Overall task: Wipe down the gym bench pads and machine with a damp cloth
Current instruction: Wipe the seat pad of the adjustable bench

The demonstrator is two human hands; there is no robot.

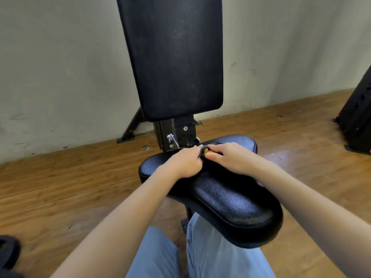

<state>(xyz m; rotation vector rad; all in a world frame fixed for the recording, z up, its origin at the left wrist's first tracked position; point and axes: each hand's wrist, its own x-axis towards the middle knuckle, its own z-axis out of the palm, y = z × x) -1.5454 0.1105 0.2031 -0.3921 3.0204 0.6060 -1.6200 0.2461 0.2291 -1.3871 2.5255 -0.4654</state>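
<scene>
A black padded seat [228, 205] lies in front of me, with the upright black back pad [174, 57] rising behind it. A dark cloth [202, 155] with a small yellow mark rests on the far end of the seat, near the metal hinge bracket [176, 135]. My left hand [184, 161] and my right hand [230, 155] both press down on the cloth, fingers curled onto it, touching each other. Most of the cloth is hidden under the hands.
The bench stands on a wooden floor [60, 187] close to a pale wall [60, 67]. A black machine frame [357, 113] stands at the right edge. A dark object [8, 253] sits at the lower left. My legs in blue trousers [180, 253] are below the seat.
</scene>
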